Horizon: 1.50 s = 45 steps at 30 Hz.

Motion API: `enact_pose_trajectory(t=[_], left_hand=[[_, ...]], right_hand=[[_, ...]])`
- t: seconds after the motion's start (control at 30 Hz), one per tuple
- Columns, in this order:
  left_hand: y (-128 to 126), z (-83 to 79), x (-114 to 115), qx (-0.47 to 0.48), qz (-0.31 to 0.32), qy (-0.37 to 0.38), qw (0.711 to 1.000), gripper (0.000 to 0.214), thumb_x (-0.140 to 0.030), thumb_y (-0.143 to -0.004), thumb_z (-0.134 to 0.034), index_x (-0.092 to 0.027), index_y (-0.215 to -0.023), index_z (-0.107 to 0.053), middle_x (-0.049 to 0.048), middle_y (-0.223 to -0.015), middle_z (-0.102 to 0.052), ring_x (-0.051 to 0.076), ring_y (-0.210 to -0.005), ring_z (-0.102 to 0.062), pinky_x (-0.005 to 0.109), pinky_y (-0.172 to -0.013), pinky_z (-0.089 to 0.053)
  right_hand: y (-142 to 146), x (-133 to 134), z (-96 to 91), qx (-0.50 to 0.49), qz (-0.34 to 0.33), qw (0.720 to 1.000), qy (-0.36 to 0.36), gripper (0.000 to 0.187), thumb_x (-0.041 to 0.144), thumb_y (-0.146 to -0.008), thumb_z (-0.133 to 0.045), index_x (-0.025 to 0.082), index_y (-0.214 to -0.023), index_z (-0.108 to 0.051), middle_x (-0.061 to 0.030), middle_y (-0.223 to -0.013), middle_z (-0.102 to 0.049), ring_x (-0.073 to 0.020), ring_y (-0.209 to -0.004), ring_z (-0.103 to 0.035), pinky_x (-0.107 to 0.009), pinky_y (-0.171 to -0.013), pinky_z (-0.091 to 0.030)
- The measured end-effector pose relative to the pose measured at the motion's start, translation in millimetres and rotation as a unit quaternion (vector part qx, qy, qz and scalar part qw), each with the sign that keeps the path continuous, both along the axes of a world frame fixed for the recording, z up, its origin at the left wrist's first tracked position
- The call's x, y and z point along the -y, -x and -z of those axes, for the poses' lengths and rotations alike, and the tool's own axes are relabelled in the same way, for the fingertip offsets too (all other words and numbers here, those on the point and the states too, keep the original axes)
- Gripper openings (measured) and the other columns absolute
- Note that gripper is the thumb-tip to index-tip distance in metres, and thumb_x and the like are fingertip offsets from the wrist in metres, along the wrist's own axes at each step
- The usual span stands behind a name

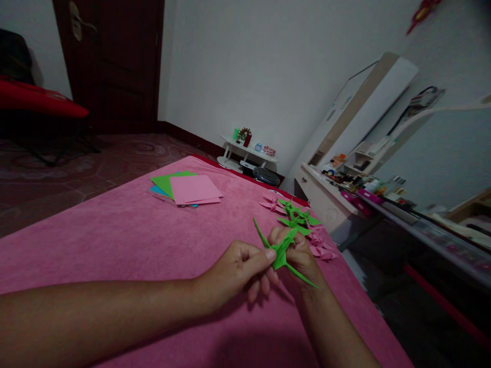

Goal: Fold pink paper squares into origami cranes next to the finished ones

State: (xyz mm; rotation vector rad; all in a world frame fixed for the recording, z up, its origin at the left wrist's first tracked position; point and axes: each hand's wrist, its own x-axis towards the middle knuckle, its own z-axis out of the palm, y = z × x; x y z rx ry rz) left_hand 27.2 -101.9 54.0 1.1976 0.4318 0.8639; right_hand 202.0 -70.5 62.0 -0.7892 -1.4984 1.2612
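Square paper sheets (194,189), pink on top of green and blue, lie on the pink cover (115,240) at ten o'clock from the hands. The left hand (238,268) pinches a green folded paper figure (282,251) between thumb and forefinger. The figure is bright green and sharply creased, with long pointed tips jutting toward eleven and four o'clock. The right hand (303,260) grips its other side. More folded figures (299,220), green and pink, lie at one o'clock.

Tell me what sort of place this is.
Probably a home bedroom: a pink cover on a bed-like surface, a dressing table with cosmetics, a dark wooden door. Left hand and right hand hold a green paper figure.
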Motion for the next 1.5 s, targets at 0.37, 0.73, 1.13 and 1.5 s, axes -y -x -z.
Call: enact_pose_trajectory(t=[0.37,0.73,1.13,1.5], left_hand=[[-1.5,8.0,-19.4,0.031,-0.088,0.041,0.995,0.043,-0.052,-0.084,-0.046,-0.012,-0.088,-0.062,0.0034,-0.069,-0.062,0.005,-0.039,-0.049,0.017,-0.036,-0.027],[2.1,43.0,-50.0,-0.034,-0.09,0.101,0.99,0.033,-0.042,-0.077,-0.057,-0.009,-0.084,-0.06,0.0093,-0.072,-0.066,0.007,-0.044,-0.052,0.017,-0.039,-0.027],[-0.4,45.0,-45.5,-0.095,-0.054,0.055,0.993,0.036,-0.043,-0.078,-0.055,-0.008,-0.079,-0.065,0.0086,-0.068,-0.065,0.007,-0.047,-0.049,0.018,-0.042,-0.025],[-3.0,51.3,-42.4,-0.122,-0.038,0.002,0.992,0.039,-0.043,-0.081,-0.052,-0.006,-0.079,-0.066,0.008,-0.066,-0.063,0.006,-0.047,-0.047,0.018,-0.045,-0.029]], right_hand=[[-8.1,-3.7,-15.0,0.058,0.216,0.973,-0.062,0.015,0.03,-0.068,-0.068,0.019,-0.071,-0.06,0.0029,-0.058,-0.054,-0.0112,-0.049,-0.05,-0.023,-0.05,-0.041],[-104.8,-27.4,-23.0,0.442,0.448,0.777,-0.006,0.006,0.016,-0.058,-0.054,0.018,-0.052,-0.054,-0.0003,-0.042,-0.057,-0.0148,-0.042,-0.054,-0.021,-0.04,-0.033],[-114.7,-44.8,22.1,0.602,0.441,0.666,0.009,0.012,0.016,-0.06,-0.054,0.016,-0.049,-0.057,-0.0029,-0.047,-0.055,-0.0142,-0.049,-0.049,-0.024,-0.045,-0.025],[-115.7,-45.7,28.8,0.624,0.428,0.653,0.029,0.01,0.016,-0.064,-0.056,0.017,-0.054,-0.058,-0.0034,-0.049,-0.057,-0.0157,-0.054,-0.054,-0.024,-0.049,-0.029]])
